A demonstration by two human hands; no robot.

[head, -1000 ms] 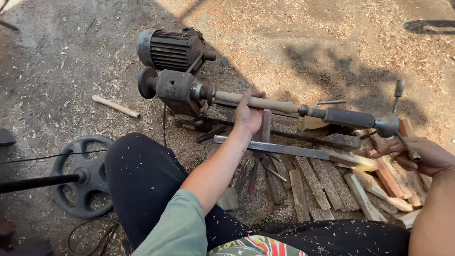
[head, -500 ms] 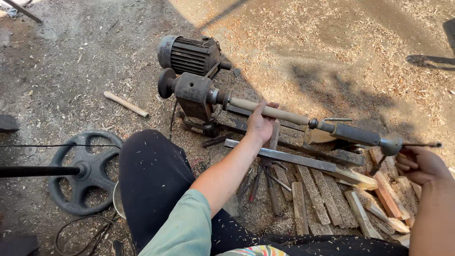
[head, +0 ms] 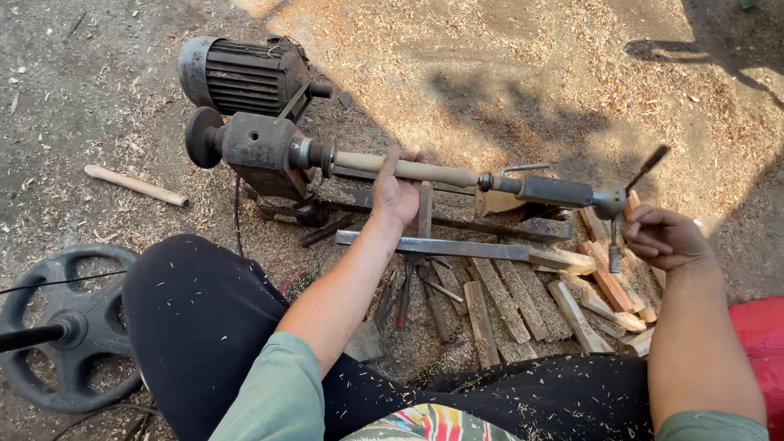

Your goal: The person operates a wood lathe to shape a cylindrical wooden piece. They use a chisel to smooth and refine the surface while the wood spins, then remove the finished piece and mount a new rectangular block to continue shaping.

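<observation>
Gripping the pale wooden spindle (head: pixel 408 170) from below, the left hand (head: pixel 398 192) has its fingers curled up and around the stock, which is mounted horizontally between the headstock (head: pixel 263 147) on the far side of that hand and the tailstock (head: pixel 557 191) toward the right hand. The right hand (head: pixel 663 238) is closed in a loose fist just beside the tailstock's crank handle (head: pixel 614 237); its fingers are folded inward, and whether they actually pinch the handle cannot be told, since the knuckles hide the contact. Beyond the headstock, farther from the left hand, sits a ribbed electric motor (head: pixel 241 75). Directly beneath the left wrist lies a flat steel tool rest bar (head: pixel 433 245), running toward the right hand. Between the two forearms, several rough wooden billets (head: pixel 514 300) lie side by side on the sawdust-covered ground (head: pixel 490 65), with a few metal turning tools (head: pixel 425 290) near the left forearm. Outward of the left arm rest a short turned dowel (head: pixel 135 185) and, nearer the knee, a dark cast wheel (head: pixel 69 327).
</observation>
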